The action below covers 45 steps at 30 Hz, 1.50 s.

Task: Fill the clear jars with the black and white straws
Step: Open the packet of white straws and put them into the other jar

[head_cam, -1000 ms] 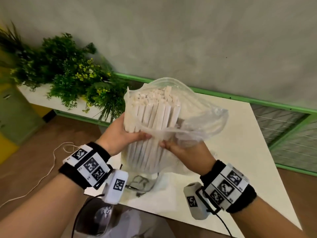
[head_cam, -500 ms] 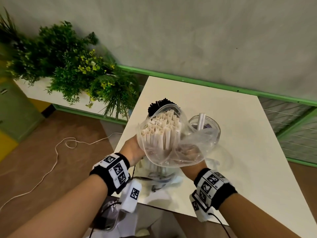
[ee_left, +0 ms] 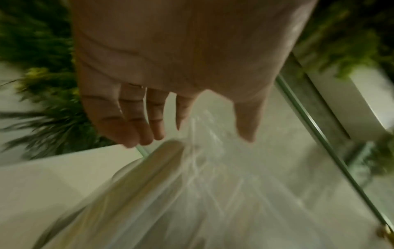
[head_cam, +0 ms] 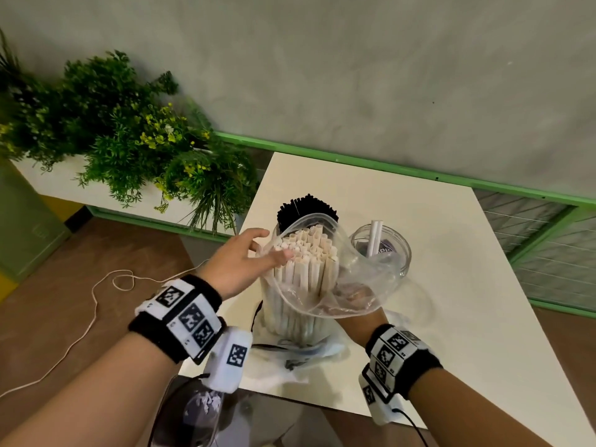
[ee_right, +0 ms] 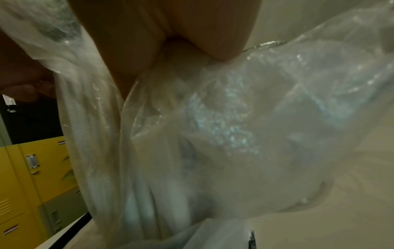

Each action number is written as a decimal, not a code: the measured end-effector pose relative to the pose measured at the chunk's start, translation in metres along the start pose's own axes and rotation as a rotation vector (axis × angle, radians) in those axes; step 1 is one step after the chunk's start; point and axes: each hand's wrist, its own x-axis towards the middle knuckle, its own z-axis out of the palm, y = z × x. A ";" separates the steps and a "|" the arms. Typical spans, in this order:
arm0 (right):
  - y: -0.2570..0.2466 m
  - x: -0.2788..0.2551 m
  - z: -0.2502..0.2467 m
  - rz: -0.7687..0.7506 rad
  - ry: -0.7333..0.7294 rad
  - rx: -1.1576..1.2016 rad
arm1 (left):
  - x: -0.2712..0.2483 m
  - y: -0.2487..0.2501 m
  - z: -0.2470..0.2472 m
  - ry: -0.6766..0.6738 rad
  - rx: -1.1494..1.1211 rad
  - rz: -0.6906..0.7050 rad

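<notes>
A bundle of white straws (head_cam: pixel 306 262) stands upright in a clear plastic bag (head_cam: pixel 364 291) above the white table (head_cam: pixel 451 317). My right hand (head_cam: pixel 356 301) grips the bundle from the right through the plastic; in the right wrist view its fingers (ee_right: pixel 170 50) curl into the bag (ee_right: pixel 234 134). My left hand (head_cam: pixel 274 245) is open, its straight fingers at the bag's mouth by the straw tops, as the left wrist view shows over the bag (ee_left: pixel 213 193). Behind the bundle stand black straws (head_cam: pixel 306 208); their jar is hidden. A clear jar (head_cam: pixel 400 253) at the right holds two white straws (head_cam: pixel 374 237).
Crumpled plastic and a dark cord (head_cam: pixel 290 359) lie on the table's near edge under the bundle. Green plants (head_cam: pixel 129 140) fill a planter at the left. A white cable (head_cam: pixel 93 301) trails on the brown floor. Yellow lockers (ee_right: pixel 32 176) stand behind me.
The bag of white straws came down from chest height towards the table. My left hand let go of the bundle and now lies open at its top. The right hand keeps its grip.
</notes>
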 end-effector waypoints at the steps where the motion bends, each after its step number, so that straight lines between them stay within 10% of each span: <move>1: 0.000 0.000 0.001 -0.013 0.004 -0.019 | -0.001 0.003 0.004 0.014 0.064 0.024; 6: -0.006 -0.004 0.000 -0.035 -0.013 0.041 | -0.004 -0.002 0.014 -0.033 -0.404 -0.066; 14: -0.018 -0.004 0.004 -0.083 0.077 0.441 | 0.006 -0.013 0.021 0.033 -0.588 -0.144; 23: -0.009 -0.001 0.005 -0.086 0.073 0.351 | 0.019 -0.037 0.032 0.035 -0.676 -0.303; 29: -0.011 -0.001 0.004 -0.109 0.090 0.334 | 0.005 -0.018 0.015 0.268 -0.266 0.193; 32: -0.016 -0.003 0.002 -0.120 0.071 0.309 | -0.015 0.005 0.020 0.087 0.295 0.521; 37: -0.027 -0.018 -0.026 -0.058 -0.068 -0.007 | 0.004 0.001 0.048 -0.033 0.977 0.567; 45: -0.066 -0.064 -0.068 -0.611 0.651 0.105 | 0.012 -0.004 0.059 0.037 0.976 0.586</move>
